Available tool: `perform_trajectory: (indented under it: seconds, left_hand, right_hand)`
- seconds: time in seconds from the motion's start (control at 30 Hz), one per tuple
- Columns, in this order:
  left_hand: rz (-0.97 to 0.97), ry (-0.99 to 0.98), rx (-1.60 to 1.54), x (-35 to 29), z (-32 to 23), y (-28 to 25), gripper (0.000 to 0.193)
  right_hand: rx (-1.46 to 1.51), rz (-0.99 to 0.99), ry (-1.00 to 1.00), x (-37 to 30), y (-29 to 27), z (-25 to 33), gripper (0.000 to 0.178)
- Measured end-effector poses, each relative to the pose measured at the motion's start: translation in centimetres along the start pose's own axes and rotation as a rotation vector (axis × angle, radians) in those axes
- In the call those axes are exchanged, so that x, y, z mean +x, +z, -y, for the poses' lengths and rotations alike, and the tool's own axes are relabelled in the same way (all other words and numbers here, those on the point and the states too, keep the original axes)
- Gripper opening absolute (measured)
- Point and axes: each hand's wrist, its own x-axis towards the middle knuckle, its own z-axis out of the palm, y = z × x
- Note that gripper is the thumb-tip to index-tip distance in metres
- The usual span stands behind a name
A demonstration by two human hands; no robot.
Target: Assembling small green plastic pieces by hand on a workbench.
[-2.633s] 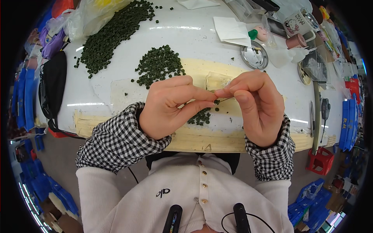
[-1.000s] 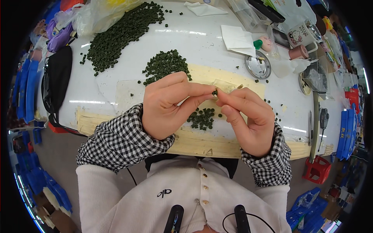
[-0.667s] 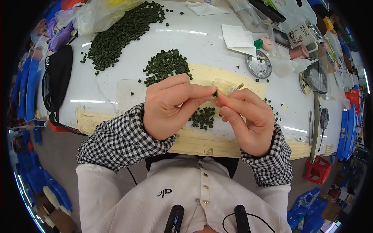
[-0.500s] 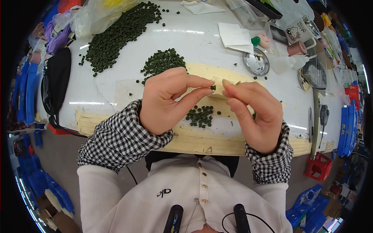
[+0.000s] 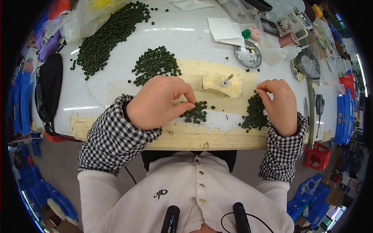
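My left hand (image 5: 161, 101) is closed, thumb and forefinger pinched at the edge of a small cluster of dark green round pieces (image 5: 197, 112). Whatever sits between those fingertips is too small to make out. On the right, my right hand (image 5: 280, 104) pinches a small dark green piece (image 5: 256, 91) at its fingertips, above another pile of dark green pieces (image 5: 254, 113). Between the hands stands a block wrapped in cream tape (image 5: 213, 82), with a short brownish pin (image 5: 229, 77) sticking up from its right end.
A heap of dark green pieces (image 5: 157, 64) lies beyond my left hand, a larger one (image 5: 105, 44) farther left. Around the table are a black face mask (image 5: 50, 91), a round metal lid (image 5: 248, 55), folded white paper (image 5: 225, 31), a mug (image 5: 289, 23) and a screwdriver (image 5: 319, 108).
My hands have parted from above the taped block. The left moved down to the small cluster, no longer showing its dark green piece; the right moved right to the pile there.
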Motion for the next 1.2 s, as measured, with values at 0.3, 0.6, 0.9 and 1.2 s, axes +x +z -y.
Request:
perform_trajectory:
  seconds: [0.3, 0.6, 0.9, 1.2]
  left_hand:
    - [-0.408, -0.337, -1.244, 0.8, 0.7, -0.9, 0.026]
    - [-0.393, -0.341, -1.318, 0.6, 0.9, -0.7, 0.035]
    - [-0.135, -0.25, -1.424, 0.5, 1.3, -0.1, 0.038]
    - [-0.11, -0.291, -1.465, 0.3, 0.7, 0.2, 0.035]
  right_hand:
    - [0.056, 0.033, -0.031, 0.5, 0.9, -0.2, 0.008]
    - [0.381, -0.107, 0.036, 0.9, -1.9, 1.9, 0.005]
    - [0.691, -0.197, -0.182, 2.4, -2.8, 7.5, 0.02]
    - [0.784, -0.055, -0.273, 2.2, -0.4, 7.9, 0.022]
